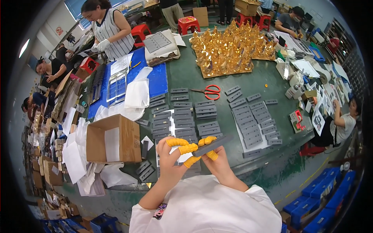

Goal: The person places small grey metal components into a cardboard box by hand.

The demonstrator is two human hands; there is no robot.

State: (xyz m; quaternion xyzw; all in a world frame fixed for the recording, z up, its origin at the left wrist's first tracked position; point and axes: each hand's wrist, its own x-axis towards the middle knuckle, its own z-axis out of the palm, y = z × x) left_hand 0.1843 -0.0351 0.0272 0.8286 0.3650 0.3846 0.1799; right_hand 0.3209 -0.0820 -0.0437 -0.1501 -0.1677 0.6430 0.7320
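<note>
Close to my body I hold a dark grey rectangular block, tilted upward to the right. My left hand pinches its left end with fingers in yellow finger covers. My right hand grips it from below and behind, also with yellow covers on some fingers. Just beyond my hands, many similar grey slotted blocks lie in rows, some on white sheets. More slotted blocks form a group to the right. Red-handled scissors rest on the green table behind the rows.
An open cardboard box stands at left on the green table. Shiny gold figures crowd a board at the back. A red tape dispenser sits at the right edge. People work around, including one in a striped top.
</note>
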